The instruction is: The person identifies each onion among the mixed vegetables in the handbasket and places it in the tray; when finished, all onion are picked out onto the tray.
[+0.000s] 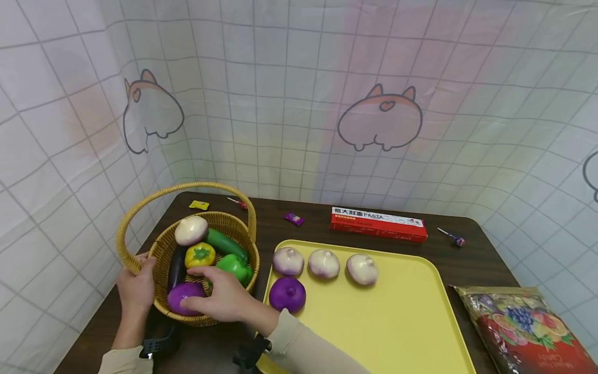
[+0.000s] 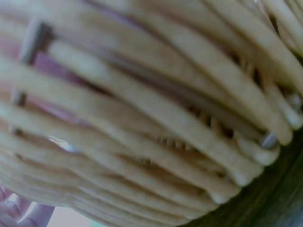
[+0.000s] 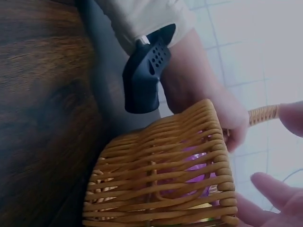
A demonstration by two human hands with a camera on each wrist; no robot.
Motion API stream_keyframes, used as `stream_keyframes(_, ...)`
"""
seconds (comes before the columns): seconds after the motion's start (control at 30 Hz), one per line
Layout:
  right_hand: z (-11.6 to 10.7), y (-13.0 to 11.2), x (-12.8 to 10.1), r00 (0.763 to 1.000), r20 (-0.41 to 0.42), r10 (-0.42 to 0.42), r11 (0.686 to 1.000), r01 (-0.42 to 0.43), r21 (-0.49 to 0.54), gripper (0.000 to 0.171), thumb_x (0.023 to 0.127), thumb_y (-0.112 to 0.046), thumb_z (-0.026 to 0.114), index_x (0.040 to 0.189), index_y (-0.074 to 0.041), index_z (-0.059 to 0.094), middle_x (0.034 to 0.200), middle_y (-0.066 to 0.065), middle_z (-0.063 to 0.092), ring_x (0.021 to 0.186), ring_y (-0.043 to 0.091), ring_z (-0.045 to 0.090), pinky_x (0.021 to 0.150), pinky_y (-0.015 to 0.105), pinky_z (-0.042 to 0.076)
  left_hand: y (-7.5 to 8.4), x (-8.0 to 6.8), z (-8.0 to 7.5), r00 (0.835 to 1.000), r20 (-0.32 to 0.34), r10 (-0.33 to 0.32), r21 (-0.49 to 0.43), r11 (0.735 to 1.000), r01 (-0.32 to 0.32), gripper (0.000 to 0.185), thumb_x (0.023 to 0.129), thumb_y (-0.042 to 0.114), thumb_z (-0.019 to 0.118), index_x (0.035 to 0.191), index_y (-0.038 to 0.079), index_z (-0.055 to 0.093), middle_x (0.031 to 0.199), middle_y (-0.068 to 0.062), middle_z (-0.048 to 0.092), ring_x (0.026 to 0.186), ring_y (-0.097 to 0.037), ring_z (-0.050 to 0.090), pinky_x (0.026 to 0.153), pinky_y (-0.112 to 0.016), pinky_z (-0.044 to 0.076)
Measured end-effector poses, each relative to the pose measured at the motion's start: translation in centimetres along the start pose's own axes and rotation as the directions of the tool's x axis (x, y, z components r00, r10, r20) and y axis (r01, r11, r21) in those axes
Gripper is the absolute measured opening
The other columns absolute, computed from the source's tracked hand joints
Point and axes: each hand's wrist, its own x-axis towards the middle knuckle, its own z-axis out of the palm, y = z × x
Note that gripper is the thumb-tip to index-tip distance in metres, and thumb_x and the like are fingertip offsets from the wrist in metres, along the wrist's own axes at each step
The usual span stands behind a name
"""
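A wicker basket (image 1: 205, 318) with a hoop handle stands at the table's left. It holds a purple onion (image 1: 179, 298), a dark eggplant (image 1: 176, 266), a yellow pepper (image 1: 200, 254), a green pepper (image 1: 235, 266), a cucumber (image 1: 224, 243) and a pale onion (image 1: 191, 230). My left hand (image 1: 135, 285) grips the basket's near-left rim by the handle base. My right hand (image 1: 217, 293) reaches over the near rim with its fingers spread above the purple onion; contact is unclear. The right wrist view shows the basket's wall (image 3: 161, 179), purple behind the weave and spread fingers (image 3: 270, 189). Only weave (image 2: 142, 118) fills the left wrist view.
A yellow tray (image 1: 397, 322) lies right of the basket with three pale onions (image 1: 324, 263) in a row and a purple onion (image 1: 287, 294). Behind it are a red pasta box (image 1: 378, 224), small sweets and lollipops. A fruit-candy bag (image 1: 523, 327) lies at the right edge.
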Motion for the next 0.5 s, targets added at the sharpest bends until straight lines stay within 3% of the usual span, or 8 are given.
stream_keyframes(0.17,0.1,-0.1,0.7,0.997,0.056,0.051,0.998,-0.049,-0.042,0.059,0.086,-0.038,0.071,0.138,-0.016,0.053,0.135,-0.008,0.056,0.120,0.002,0.050,0.096,0.017,0.040,0.0,0.0,0.0,1.000,-0.005,0.001,0.000,1.000,-0.001,0.032,0.095,0.023,0.057,0.076,-0.002,0.052,0.096,0.009,0.061,0.075,-0.001,0.051,0.062,-0.016,0.039)
stream_keyframes(0.5,0.3,-0.2,1.7,0.988,0.114,0.107,0.992,-0.098,-0.080,0.064,0.084,-0.038,0.073,0.140,-0.017,0.051,0.135,-0.005,0.056,0.118,0.003,0.052,0.092,0.016,0.041,-0.3,0.0,-0.1,1.000,-0.002,0.008,-0.002,1.000,-0.008,0.027,0.095,0.024,0.058,0.080,0.001,0.055,0.083,0.020,0.056,0.069,-0.003,0.050,0.058,-0.017,0.039)
